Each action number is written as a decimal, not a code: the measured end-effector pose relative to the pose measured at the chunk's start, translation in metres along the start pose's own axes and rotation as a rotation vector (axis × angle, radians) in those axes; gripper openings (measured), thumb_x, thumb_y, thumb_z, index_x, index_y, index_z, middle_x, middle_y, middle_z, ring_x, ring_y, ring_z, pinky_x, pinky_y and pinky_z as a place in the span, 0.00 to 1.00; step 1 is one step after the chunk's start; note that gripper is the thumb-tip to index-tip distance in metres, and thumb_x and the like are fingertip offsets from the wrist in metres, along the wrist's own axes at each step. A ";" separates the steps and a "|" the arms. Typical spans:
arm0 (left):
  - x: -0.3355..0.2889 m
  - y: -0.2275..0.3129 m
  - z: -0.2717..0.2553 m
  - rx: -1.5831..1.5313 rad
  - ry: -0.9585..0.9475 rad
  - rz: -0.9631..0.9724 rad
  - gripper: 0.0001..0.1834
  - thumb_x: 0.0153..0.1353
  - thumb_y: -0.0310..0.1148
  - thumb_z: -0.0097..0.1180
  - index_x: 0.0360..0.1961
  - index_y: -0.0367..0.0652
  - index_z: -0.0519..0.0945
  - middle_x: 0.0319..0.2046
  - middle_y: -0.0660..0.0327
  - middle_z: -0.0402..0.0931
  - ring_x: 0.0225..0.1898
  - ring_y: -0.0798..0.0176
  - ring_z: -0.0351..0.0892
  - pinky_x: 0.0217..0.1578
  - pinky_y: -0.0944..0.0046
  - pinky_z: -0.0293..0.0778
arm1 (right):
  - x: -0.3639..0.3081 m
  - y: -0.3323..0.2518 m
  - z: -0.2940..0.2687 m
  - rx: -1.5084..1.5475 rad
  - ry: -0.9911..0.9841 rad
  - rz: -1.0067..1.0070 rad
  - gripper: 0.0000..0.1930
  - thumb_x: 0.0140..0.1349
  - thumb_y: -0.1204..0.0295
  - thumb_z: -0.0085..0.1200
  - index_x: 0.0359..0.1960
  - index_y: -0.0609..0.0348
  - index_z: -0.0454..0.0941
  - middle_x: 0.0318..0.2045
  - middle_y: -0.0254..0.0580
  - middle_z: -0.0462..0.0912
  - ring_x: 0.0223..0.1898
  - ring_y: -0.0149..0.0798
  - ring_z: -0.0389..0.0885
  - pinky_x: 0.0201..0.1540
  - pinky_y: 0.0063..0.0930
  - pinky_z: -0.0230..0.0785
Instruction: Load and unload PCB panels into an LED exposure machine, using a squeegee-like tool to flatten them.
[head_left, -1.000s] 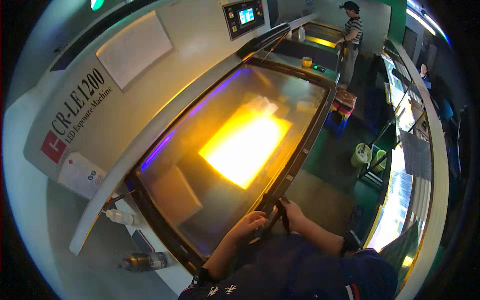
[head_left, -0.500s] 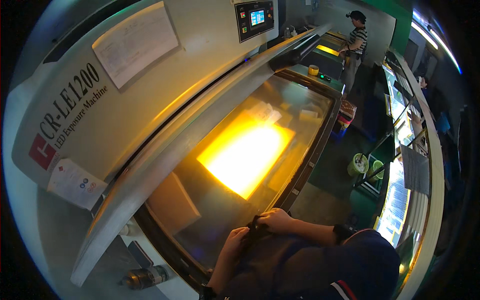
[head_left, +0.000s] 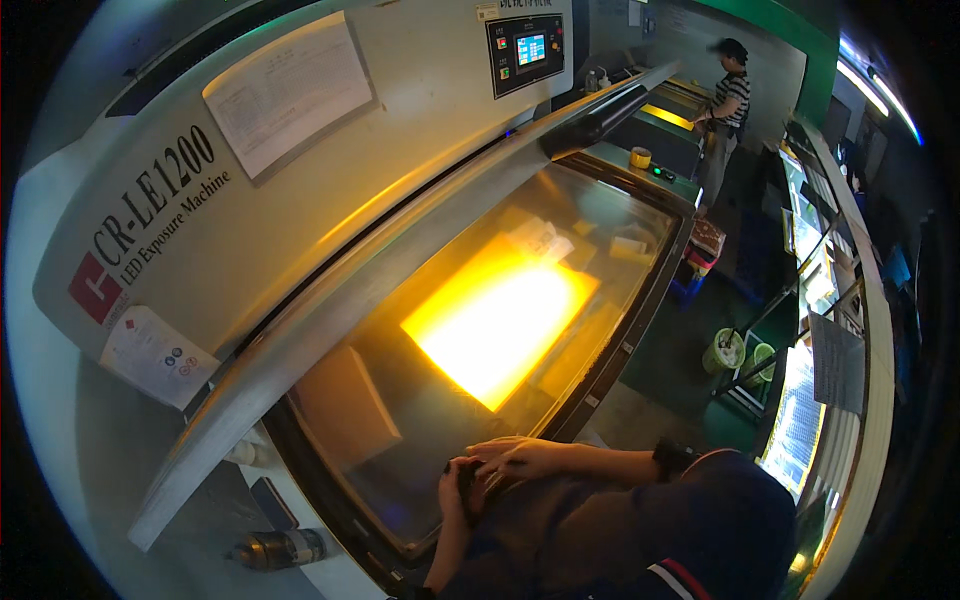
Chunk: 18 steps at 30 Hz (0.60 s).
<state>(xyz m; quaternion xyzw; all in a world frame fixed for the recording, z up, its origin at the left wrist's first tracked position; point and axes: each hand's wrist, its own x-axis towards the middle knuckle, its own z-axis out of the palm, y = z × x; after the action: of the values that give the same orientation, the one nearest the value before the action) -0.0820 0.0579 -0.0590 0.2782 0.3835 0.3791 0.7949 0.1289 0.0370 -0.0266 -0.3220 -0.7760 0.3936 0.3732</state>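
Observation:
Close in front of my body, my left hand (head_left: 455,492) is closed around a small dark thing (head_left: 468,474) whose kind I cannot make out. My right hand (head_left: 518,458) lies across its top, fingers stretched out and touching the left hand or the dark thing. Both hands are at the near edge of a dark-framed glass bed (head_left: 375,470) of a large machine. A bright yellow glowing rectangle (head_left: 500,325) lights the middle of the glass. Pale paper-like pieces (head_left: 540,240) lie at its far end, and a tan flat block (head_left: 345,410) shows at the left.
A long grey beam (head_left: 390,245) slants over the bed's left side. On the pale ledge at lower left are a bottle (head_left: 280,550) and a dark flat phone-like object (head_left: 273,502). A roll of yellow tape (head_left: 640,157) sits beyond the bed. Another person (head_left: 728,105) stands farther off; green buckets (head_left: 724,350) are right.
My right hand has shifted left, and its fingers have straightened over my left hand. Before, both hands pinched a dark thing between them. The view has tilted slightly.

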 end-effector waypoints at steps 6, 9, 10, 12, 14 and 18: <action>-0.031 -0.006 -0.036 -0.464 -0.025 0.079 0.14 0.72 0.38 0.44 0.36 0.41 0.76 0.29 0.53 0.77 0.37 0.49 0.79 0.48 0.44 0.74 | -0.100 -0.012 -0.062 -0.051 -0.036 0.597 0.18 0.72 0.57 0.44 0.54 0.51 0.79 0.57 0.47 0.77 0.55 0.47 0.77 0.58 0.37 0.68; -0.036 -0.021 -0.051 -0.344 0.012 0.065 0.12 0.72 0.37 0.46 0.37 0.40 0.75 0.29 0.53 0.76 0.40 0.50 0.78 0.48 0.45 0.74 | -0.105 -0.035 -0.062 0.004 -0.144 0.907 0.22 0.71 0.53 0.46 0.53 0.54 0.79 0.54 0.48 0.79 0.53 0.46 0.78 0.56 0.36 0.69; -0.037 -0.018 -0.044 -0.226 -0.038 0.068 0.10 0.71 0.35 0.47 0.39 0.39 0.76 0.31 0.53 0.76 0.41 0.52 0.78 0.49 0.47 0.74 | -0.104 -0.049 -0.057 0.078 -0.200 1.141 0.24 0.70 0.51 0.47 0.52 0.57 0.79 0.53 0.49 0.80 0.52 0.44 0.79 0.56 0.35 0.69; -0.040 -0.005 -0.018 -0.099 -0.114 0.025 0.09 0.70 0.33 0.48 0.41 0.38 0.76 0.34 0.53 0.77 0.43 0.53 0.78 0.51 0.50 0.74 | -0.109 -0.039 -0.033 0.221 -0.107 0.924 0.25 0.69 0.50 0.48 0.52 0.58 0.79 0.50 0.48 0.81 0.51 0.42 0.79 0.55 0.35 0.69; -0.036 0.014 0.013 0.288 -0.165 0.136 0.11 0.67 0.30 0.52 0.47 0.36 0.76 0.42 0.53 0.78 0.48 0.56 0.77 0.54 0.57 0.71 | -0.100 -0.046 -0.008 0.397 -0.040 0.672 0.25 0.67 0.50 0.51 0.51 0.61 0.79 0.46 0.44 0.83 0.48 0.39 0.80 0.54 0.35 0.69; -0.015 -0.001 -0.012 0.637 -0.639 0.003 0.15 0.64 0.28 0.56 0.51 0.35 0.76 0.49 0.54 0.76 0.53 0.58 0.75 0.56 0.61 0.69 | -0.094 -0.052 0.012 0.345 -0.075 0.744 0.25 0.65 0.50 0.55 0.47 0.62 0.79 0.41 0.38 0.84 0.44 0.35 0.79 0.51 0.35 0.68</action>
<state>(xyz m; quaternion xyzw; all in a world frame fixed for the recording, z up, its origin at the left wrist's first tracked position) -0.0975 0.0469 -0.0603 0.6125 0.2160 0.1384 0.7477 0.1567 -0.0666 -0.0177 -0.4989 -0.5423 0.6374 0.2254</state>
